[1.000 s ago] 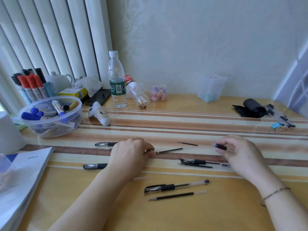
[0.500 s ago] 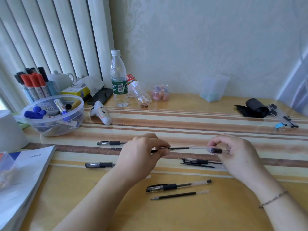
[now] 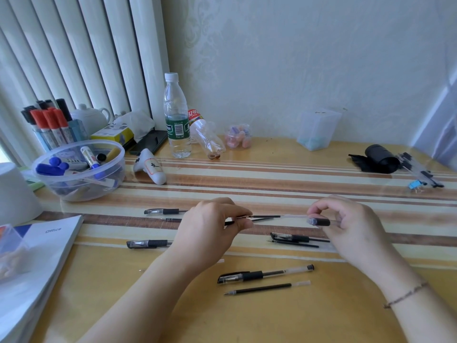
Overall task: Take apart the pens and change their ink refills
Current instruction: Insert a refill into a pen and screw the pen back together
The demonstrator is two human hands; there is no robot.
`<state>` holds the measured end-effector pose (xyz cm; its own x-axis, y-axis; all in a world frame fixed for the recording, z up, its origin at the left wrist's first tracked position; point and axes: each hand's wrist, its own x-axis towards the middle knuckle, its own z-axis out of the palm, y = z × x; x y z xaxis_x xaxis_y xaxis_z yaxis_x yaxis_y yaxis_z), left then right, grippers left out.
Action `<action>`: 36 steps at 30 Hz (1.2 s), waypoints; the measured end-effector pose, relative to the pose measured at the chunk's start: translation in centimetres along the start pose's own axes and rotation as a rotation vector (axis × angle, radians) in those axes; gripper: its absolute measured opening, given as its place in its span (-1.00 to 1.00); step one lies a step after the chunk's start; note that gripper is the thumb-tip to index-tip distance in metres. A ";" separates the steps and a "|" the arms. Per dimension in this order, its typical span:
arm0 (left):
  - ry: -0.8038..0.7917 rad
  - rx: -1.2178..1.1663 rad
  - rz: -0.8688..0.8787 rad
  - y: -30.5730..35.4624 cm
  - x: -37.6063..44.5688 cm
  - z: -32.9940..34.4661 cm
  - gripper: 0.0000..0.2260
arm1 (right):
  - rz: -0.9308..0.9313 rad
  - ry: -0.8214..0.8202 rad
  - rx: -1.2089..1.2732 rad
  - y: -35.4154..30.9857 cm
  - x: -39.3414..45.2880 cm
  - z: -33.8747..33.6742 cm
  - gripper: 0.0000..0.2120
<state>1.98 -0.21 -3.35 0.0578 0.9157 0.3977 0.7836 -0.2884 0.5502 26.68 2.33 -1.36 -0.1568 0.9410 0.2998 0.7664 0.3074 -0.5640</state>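
While a sec ago both hands sat low near the tabletop (image 3: 321, 305), they're now raised w/ a refill (image 3: 265, 216) bridging them: left hand (image 3: 212, 226) pinches its tip end, right hand (image 3: 346, 224) pinches the pen barrel (image 3: 319, 222). Refill's back end looks, prob., just at the barrel mouth, so insertion seems underway. Other pens, e.g. a capped pen (image 3: 264, 274), lie below.

Bright, soft daylight enters through the blinds (image 3: 74, 70) at left. Glare sheens the tabletop (image 3: 272, 174). Shadows are faint. Wide-angle bending shows at the edges; corners are slightly soft.
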 end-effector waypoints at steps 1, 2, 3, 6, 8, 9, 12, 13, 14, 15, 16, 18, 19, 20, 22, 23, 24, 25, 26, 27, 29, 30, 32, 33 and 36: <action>0.008 -0.014 -0.001 -0.1 0.0 0.0 -0.84 | 0.001 0.002 -0.001 0.0 0.0 -0.1 -0.79; 0.015 -0.026 -0.001 -0.2 0.0 0.0 -0.83 | 0.002 0.002 -0.001 0.0 0.0 -0.1 -0.80; 0.020 -0.037 0.000 -0.2 0.1 0.0 -0.82 | -0.002 0.003 -0.002 -0.1 0.0 -0.1 -0.80; 0.023 -0.077 0.011 -0.3 0.2 -0.2 -0.79 | -0.006 0.013 0.002 -0.1 0.0 -0.1 -0.79; 0.023 -0.095 0.016 -0.3 0.1 -0.2 -0.79 | -0.002 0.019 -0.005 0.0 0.0 -0.2 -0.78; 0.026 -0.102 0.012 -0.3 0.1 -0.2 -0.79 | -0.003 0.019 -0.007 0.0 0.0 -0.2 -0.78; 0.040 -0.118 -0.001 -0.4 0.1 -0.2 -0.79 | -0.002 0.030 -0.006 0.0 0.0 -0.4 -0.82; 0.047 -0.117 -0.004 -0.4 0.1 -0.3 -0.78 | 0.000 0.035 -0.006 -0.1 -0.1 -0.5 -0.84; 0.053 -0.114 -0.007 -0.4 0.1 -0.3 -0.78 | 0.000 0.038 -0.004 -0.2 -0.1 -0.6 -0.85; 0.059 -0.112 -0.008 -0.3 0.1 -0.3 -0.77 | -0.006 0.036 0.002 -0.3 -0.1 -0.6 -0.86; 0.063 -0.111 -0.008 -0.3 0.1 -0.3 -0.77 | -0.017 0.031 0.012 -0.3 -0.1 -0.6 -0.87; 0.068 -0.114 -0.005 -0.2 0.1 -0.2 -0.76 | -0.043 0.019 0.019 -0.6 -0.2 -0.5 -0.85; 0.073 -0.120 -0.004 -0.1 0.1 -0.2 -0.74 | -0.051 0.020 0.015 -0.6 -0.2 -0.5 -0.85; 0.082 -0.131 -0.004 -0.1 0.1 -0.2 -0.72 | -0.052 0.027 0.007 -0.6 -0.2 -0.5 -0.85; 0.109 -0.151 -0.002 -0.2 0.1 -0.2 -0.70 | -0.037 0.044 -0.011 -0.4 -0.2 -0.5 -0.84; 0.123 -0.156 0.000 -0.2 0.1 -0.2 -0.71 | -0.030 0.051 -0.014 -0.4 -0.2 -0.6 -0.84; 0.135 -0.160 0.001 -0.1 0.1 -0.3 -0.72 | -0.024 0.055 -0.013 -0.3 -0.2 -0.6 -0.83; 0.144 -0.164 0.001 -0.1 0.1 -0.4 -0.72 | -0.021 0.055 -0.012 -0.2 -0.2 -0.6 -0.83; 0.151 -0.166 0.002 0.0 0.1 -0.4 -0.74 | -0.023 0.056 -0.012 -0.1 -0.2 -0.6 -0.83; 0.154 -0.162 0.005 0.0 0.1 -0.5 -0.77 | -0.030 0.057 -0.013 -0.1 -0.1 -0.5 -0.83; 0.149 -0.142 0.009 0.2 0.2 -0.4 -0.81 | -0.056 0.065 0.007 0.1 -0.2 -0.3 -0.82; 0.139 -0.131 0.011 0.2 0.1 -0.3 -0.82 | -0.072 0.066 0.024 0.1 -0.2 -0.2 -0.82; 0.126 -0.110 0.015 0.2 0.0 -0.2 -0.85 | -0.090 0.058 0.044 0.1 -0.2 0.0 -0.81; 0.130 -0.098 0.020 0.2 -0.1 -0.2 -0.87 | -0.092 0.057 0.047 0.1 -0.2 0.1 -0.80; 0.141 -0.080 0.037 0.2 -0.1 -0.3 -0.89 | -0.075 0.075 0.121 0.6 -0.1 0.4 -0.75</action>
<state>1.95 -0.48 -3.09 -0.0061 0.8572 0.5149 0.7305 -0.3478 0.5878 26.94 2.52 -2.00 -0.1603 0.9030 0.3986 0.6730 0.3953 -0.6251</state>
